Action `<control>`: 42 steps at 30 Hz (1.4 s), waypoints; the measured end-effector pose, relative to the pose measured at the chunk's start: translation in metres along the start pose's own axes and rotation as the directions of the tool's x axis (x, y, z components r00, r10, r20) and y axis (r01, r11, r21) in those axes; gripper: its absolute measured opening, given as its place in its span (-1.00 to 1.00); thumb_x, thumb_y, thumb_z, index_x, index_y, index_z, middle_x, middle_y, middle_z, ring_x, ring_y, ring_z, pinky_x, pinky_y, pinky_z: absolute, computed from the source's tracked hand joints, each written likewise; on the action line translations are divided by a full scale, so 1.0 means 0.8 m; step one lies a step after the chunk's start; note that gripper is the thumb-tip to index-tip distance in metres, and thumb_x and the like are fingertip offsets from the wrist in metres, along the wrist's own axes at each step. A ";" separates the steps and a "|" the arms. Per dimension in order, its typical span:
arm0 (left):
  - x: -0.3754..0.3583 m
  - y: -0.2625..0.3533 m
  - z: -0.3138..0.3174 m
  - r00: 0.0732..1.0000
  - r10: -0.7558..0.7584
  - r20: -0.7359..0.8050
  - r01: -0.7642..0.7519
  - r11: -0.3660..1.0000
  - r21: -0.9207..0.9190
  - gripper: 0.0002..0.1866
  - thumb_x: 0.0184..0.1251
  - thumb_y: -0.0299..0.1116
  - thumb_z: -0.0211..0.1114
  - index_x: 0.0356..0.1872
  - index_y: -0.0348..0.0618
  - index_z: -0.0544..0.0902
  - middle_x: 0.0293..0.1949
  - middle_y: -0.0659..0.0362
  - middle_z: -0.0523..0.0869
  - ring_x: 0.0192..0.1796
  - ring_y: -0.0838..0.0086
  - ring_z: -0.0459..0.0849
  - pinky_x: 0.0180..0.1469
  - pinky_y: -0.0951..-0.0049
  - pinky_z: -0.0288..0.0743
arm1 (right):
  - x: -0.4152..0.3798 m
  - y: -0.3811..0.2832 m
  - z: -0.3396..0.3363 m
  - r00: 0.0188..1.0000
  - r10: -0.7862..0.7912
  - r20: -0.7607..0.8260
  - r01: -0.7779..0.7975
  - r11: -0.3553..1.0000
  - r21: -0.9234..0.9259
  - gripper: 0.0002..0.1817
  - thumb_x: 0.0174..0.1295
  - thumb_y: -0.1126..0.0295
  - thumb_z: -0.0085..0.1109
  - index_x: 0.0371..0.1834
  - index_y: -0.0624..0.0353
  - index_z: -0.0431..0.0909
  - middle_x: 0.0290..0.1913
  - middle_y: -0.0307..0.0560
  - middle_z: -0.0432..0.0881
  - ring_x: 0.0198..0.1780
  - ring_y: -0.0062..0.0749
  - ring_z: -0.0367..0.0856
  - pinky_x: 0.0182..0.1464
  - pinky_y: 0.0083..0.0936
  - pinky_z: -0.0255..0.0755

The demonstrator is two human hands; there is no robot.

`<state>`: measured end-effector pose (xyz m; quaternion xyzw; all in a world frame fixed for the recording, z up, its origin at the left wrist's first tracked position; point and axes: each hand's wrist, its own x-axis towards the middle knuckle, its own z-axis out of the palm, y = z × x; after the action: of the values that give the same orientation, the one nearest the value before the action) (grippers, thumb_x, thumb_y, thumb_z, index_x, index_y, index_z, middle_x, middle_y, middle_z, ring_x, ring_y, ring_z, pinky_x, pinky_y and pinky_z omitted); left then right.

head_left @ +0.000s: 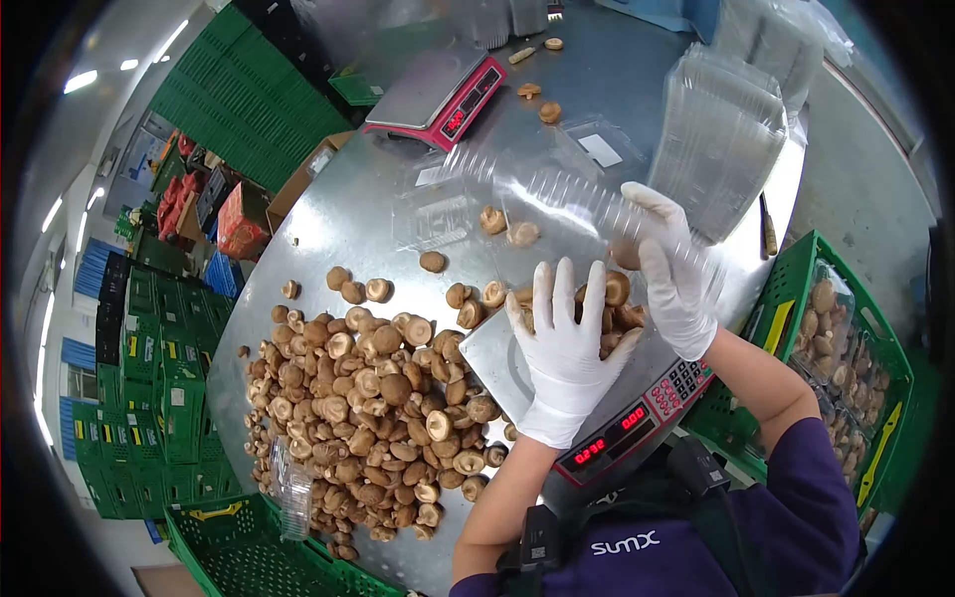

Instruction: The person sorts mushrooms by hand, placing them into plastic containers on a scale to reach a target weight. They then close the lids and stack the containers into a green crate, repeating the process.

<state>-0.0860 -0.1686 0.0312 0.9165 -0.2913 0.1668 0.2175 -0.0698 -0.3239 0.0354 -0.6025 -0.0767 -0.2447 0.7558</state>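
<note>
My left hand (565,356), in a white glove, lies with fingers spread over shiitake mushrooms (619,289) on the weighing scale (497,363). It hides part of these mushrooms, and whether a clear tray is under them is hard to see. The scale's red display is lit. My right hand (676,284), also gloved, is closed on a clear ridged plastic container (567,194) just beyond the scale. This plastic stretches away to the upper left, blurred and see-through. Left of the scale lies a large pile of loose shiitake mushrooms (378,398) on the metal table (298,239).
A second red scale (438,95) stands across the table. Stacked clear containers (716,134) stand at the far right, beside a knife (767,227). A green crate (816,249) with packed mushrooms is at my right; another green crate (239,557) is lower left.
</note>
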 end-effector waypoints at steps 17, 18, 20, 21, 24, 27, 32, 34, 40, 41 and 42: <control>0.003 -0.001 0.017 0.965 -0.169 -0.202 0.113 0.959 -0.259 -0.34 0.11 -0.30 0.46 0.26 -0.26 0.46 0.19 -0.13 0.55 0.24 0.00 0.53 0.31 0.09 0.32 | 0.014 0.004 -0.014 0.977 0.109 -0.182 -0.120 0.992 -0.047 -0.57 0.64 0.15 -0.20 0.26 0.20 0.54 0.25 -0.17 0.57 0.30 -0.46 0.46 0.41 -0.47 0.24; 0.005 0.002 0.016 0.947 -0.191 -0.259 0.120 0.956 -0.266 -0.31 0.10 -0.29 0.47 0.28 -0.26 0.45 0.22 -0.14 0.53 0.24 -0.01 0.52 0.30 0.08 0.33 | 0.012 -0.004 -0.008 0.988 0.059 -0.141 -0.073 0.993 -0.092 -0.56 0.63 0.14 -0.17 0.26 0.21 0.54 0.27 -0.12 0.55 0.32 -0.42 0.44 0.42 -0.46 0.25; 0.019 0.010 0.005 0.972 -0.105 -0.211 0.072 0.985 -0.156 -0.37 0.15 -0.24 0.42 0.26 -0.19 0.47 0.24 -0.07 0.52 0.28 -0.07 0.48 0.32 -0.02 0.29 | 0.002 -0.006 -0.002 0.999 -0.005 -0.045 -0.004 0.978 -0.210 -0.54 0.58 0.11 -0.09 0.27 0.24 0.53 0.32 -0.03 0.47 0.36 -0.35 0.40 0.43 -0.42 0.24; 0.024 0.012 0.000 0.981 -0.066 -0.185 0.048 0.994 -0.100 -0.40 0.18 -0.22 0.39 0.25 -0.16 0.48 0.26 -0.03 0.52 0.30 -0.10 0.46 0.33 -0.07 0.27 | -0.004 -0.003 -0.001 1.000 -0.018 0.008 0.020 0.959 -0.282 -0.52 0.55 0.09 -0.05 0.27 0.26 0.52 0.35 0.01 0.43 0.39 -0.31 0.38 0.43 -0.40 0.24; 0.016 -0.001 0.031 0.994 0.107 -0.035 -0.107 0.994 -0.025 -0.34 0.13 -0.23 0.39 0.31 -0.09 0.45 0.26 -0.03 0.52 0.28 -0.04 0.48 0.35 -0.16 0.23 | -0.011 -0.002 0.005 0.995 0.061 0.074 -0.036 0.955 -0.295 -0.38 0.42 0.01 0.11 0.31 0.32 0.49 0.41 0.10 0.29 0.45 -0.19 0.30 0.46 -0.36 0.20; 0.025 0.004 0.029 0.990 0.010 0.142 0.007 0.993 -0.119 -0.37 0.08 -0.25 0.40 0.25 -0.11 0.50 0.17 0.01 0.54 0.26 0.06 0.48 0.34 -0.21 0.22 | -0.013 -0.009 0.013 0.993 0.115 0.015 -0.112 0.984 -0.139 -0.40 0.46 0.00 0.08 0.33 0.29 0.45 0.38 0.02 0.35 0.41 -0.29 0.35 0.43 -0.42 0.23; 0.025 0.008 0.023 0.999 0.019 0.031 -0.015 0.994 -0.104 -0.43 0.04 -0.22 0.43 0.13 -0.13 0.53 0.13 -0.01 0.53 0.25 0.04 0.49 0.30 -0.13 0.26 | 0.018 -0.007 -0.014 0.989 0.037 -0.147 -0.089 0.926 -0.368 -0.51 0.59 0.10 -0.08 0.34 0.26 0.43 0.30 -0.12 0.51 0.34 -0.43 0.44 0.39 -0.50 0.24; 0.022 0.007 0.021 0.999 0.028 -0.044 -0.032 0.996 -0.084 -0.46 0.05 -0.20 0.43 0.08 -0.14 0.55 0.18 0.00 0.53 0.30 0.05 0.47 0.29 -0.13 0.27 | 0.055 -0.010 -0.011 0.984 -0.123 -0.131 0.048 0.884 -0.465 -0.50 0.60 0.10 -0.10 0.34 0.27 0.43 0.29 -0.13 0.55 0.34 -0.42 0.44 0.39 -0.49 0.24; 0.002 -0.008 0.019 0.990 0.077 0.115 -0.066 0.993 -0.100 -0.48 0.07 -0.13 0.44 0.03 -0.14 0.55 0.27 0.00 0.52 0.43 0.05 0.38 0.27 -0.12 0.28 | 0.172 0.072 -0.021 0.901 0.244 -0.359 -0.259 0.966 0.007 -0.43 0.57 -0.13 -0.19 0.38 0.00 0.48 0.34 -0.06 0.50 0.30 -0.37 0.41 0.35 -0.37 0.24; 0.000 -0.011 0.015 0.987 0.072 0.140 -0.060 0.994 -0.088 -0.48 0.07 -0.13 0.44 0.03 -0.14 0.55 0.28 0.00 0.52 0.43 0.05 0.38 0.27 -0.12 0.28 | 0.186 0.085 -0.022 0.859 0.341 -0.382 -0.335 0.938 0.085 -0.42 0.56 -0.15 -0.18 0.38 0.00 0.47 0.33 -0.05 0.50 0.26 -0.37 0.43 0.32 -0.37 0.27; -0.003 -0.014 0.011 0.984 0.067 0.166 -0.055 0.996 -0.075 -0.49 0.08 -0.13 0.43 0.03 -0.14 0.54 0.28 0.00 0.52 0.43 0.05 0.38 0.26 -0.11 0.28 | 0.199 0.097 -0.023 0.808 0.436 -0.395 -0.405 0.899 0.164 -0.40 0.55 -0.17 -0.16 0.38 0.01 0.46 0.32 -0.03 0.50 0.23 -0.37 0.44 0.29 -0.37 0.29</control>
<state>-0.0793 -0.1637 0.0197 0.9097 -0.3422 0.0853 0.2192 0.1012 -0.3734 0.0279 -0.5095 0.2151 -0.1926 0.8106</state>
